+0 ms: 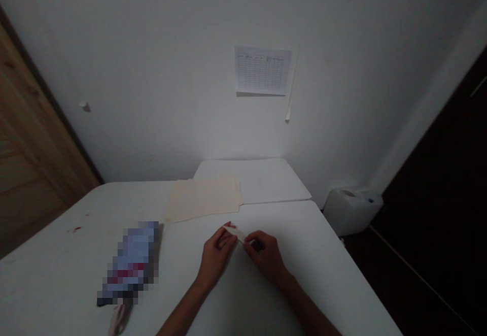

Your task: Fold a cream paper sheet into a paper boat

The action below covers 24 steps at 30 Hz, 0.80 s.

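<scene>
Between my two hands is a small piece of pale paper [235, 232], held just above the white table [198, 295]. My left hand [219, 244] pinches its left part between thumb and fingers. On the other side, my right hand [265, 252] grips the paper's right end with thumb and index finger, the other fingers curled in. The paper looks narrow and slanted; its exact shape is too small to make out. A stack of cream paper sheets [205, 199] lies flat beyond my hands, to the left.
A blurred blue packet [135, 255] lies on the table to the left, a pinkish strap-like thing [117, 318] below it. A printed chart [262, 70] hangs on the wall. Right of the table stands a whitish plastic container [348, 211]; a wooden door [34, 112] is far left.
</scene>
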### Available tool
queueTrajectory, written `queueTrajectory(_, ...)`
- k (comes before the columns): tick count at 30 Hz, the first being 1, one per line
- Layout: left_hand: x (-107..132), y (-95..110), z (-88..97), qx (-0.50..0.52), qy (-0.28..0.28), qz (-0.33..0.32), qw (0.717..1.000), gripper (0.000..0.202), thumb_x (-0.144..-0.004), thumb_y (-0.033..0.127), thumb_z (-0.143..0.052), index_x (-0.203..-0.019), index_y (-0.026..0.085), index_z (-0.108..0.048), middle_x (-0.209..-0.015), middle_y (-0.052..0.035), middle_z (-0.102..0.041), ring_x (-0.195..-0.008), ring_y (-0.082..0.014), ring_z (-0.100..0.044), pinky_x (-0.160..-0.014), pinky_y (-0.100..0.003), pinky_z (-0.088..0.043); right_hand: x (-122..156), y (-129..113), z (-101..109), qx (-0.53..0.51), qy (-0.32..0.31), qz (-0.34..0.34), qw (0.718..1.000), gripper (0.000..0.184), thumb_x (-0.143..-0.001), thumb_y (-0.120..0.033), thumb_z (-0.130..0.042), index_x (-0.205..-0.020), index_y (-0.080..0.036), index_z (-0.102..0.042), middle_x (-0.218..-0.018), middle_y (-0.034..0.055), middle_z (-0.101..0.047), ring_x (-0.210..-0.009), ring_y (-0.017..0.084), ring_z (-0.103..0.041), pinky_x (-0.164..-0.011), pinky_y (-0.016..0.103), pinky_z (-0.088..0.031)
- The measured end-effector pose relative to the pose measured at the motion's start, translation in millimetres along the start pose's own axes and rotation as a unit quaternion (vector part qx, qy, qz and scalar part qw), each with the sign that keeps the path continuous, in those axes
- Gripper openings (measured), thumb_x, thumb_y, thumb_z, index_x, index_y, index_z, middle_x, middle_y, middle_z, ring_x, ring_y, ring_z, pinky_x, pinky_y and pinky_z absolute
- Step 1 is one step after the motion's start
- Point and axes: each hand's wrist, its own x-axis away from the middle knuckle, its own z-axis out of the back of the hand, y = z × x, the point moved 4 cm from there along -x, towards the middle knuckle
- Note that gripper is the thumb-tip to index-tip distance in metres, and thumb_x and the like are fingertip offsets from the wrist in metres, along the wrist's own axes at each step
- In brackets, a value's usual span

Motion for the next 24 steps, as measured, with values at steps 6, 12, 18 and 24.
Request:
queueTrajectory(6, -0.6, -4.2, 0.5, 0.003, -0.009, -0.008, 1.000, 0.054, -0.073, 0.039, -0.069, -0.120, 0.015, -0.057, -0.115, -0.0111, -0.068, -0.102, -0.0254, -0.066, -0.093, -0.039, -0.052, 0.9, -0.8, -0.3, -0.005, -0.001, -0.014, 1.000, 0.016, -0.079, -0.032, -0.064, -0.085, -0.018, -0.067, -0.064, -0.0004, -0.064, -0.053, 0.012, -0.059, -0.053, 0.021, -0.047)
queueTrajectory(12, -1.8, -9.2, 0.9, 0.011, -0.005, -0.012, 1.000, 0.056, -0.073, 0.039, -0.071, -0.122, 0.016, -0.056, -0.119, -0.0123, -0.066, -0.103, -0.0255, -0.066, -0.094, -0.039, -0.052, 1.2, -1.8, 0.1, -0.001, 0.002, -0.009, 1.000, 0.017, -0.080, -0.032, -0.063, -0.088, -0.018, -0.066, -0.066, 0.0001, -0.065, -0.054, 0.013, -0.059, -0.053, 0.022, -0.047)
queueTrajectory(18, -0.4, -5.9, 1.6, -0.011, 0.005, -0.021, 1.000, 0.057, -0.073, 0.040, -0.070, -0.122, 0.014, -0.056, -0.116, -0.0133, -0.067, -0.101, -0.0265, -0.067, -0.087, -0.038, -0.056, -0.2, -1.1, 0.5, 0.007, 0.011, -0.005, 1.000, 0.023, -0.082, -0.037, -0.062, -0.093, -0.017, -0.066, -0.063, 0.0001, -0.064, -0.052, 0.013, -0.059, -0.052, 0.022, -0.047)
queueTrajectory(24, 0.5, -4.6, 2.4, -0.068, 0.005, -0.042, 0.997, 0.055, -0.077, 0.040, -0.066, -0.124, 0.015, -0.054, -0.118, -0.0125, -0.066, -0.088, -0.0229, -0.070, -0.078, -0.035, -0.058, 0.9, -1.7, 1.1, 0.015, 0.012, -0.009, 1.000, 0.029, -0.084, -0.038, -0.060, -0.103, -0.017, -0.065, -0.067, 0.0012, -0.066, -0.055, 0.013, -0.059, -0.055, 0.023, -0.048)
